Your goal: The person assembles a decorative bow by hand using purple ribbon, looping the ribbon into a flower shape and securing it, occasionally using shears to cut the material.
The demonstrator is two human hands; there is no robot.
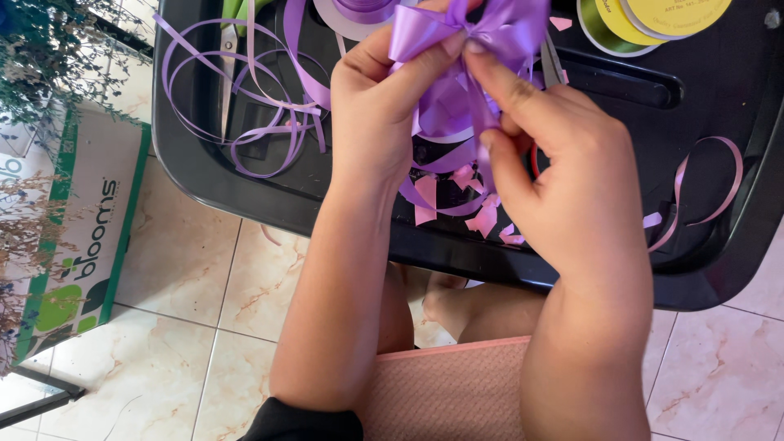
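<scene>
My left hand (pixel 384 102) and my right hand (pixel 563 171) both pinch a purple ribbon bow (pixel 482 33) held above a black plastic tray-like surface (pixel 719 98). My fingertips meet at the bow's middle, where its loops gather. Ribbon tails hang down between my hands. Small pink-purple ribbon scraps (pixel 478 216) lie on the black surface under my hands.
Loose curls of thin purple ribbon (pixel 245 90) lie at the left of the black surface. A purple spool (pixel 359 12), green and yellow spools (pixel 645 20) and scissors (pixel 551 61) sit at the back. A cardboard box (pixel 77 237) with dried flowers stands on the tiled floor at left.
</scene>
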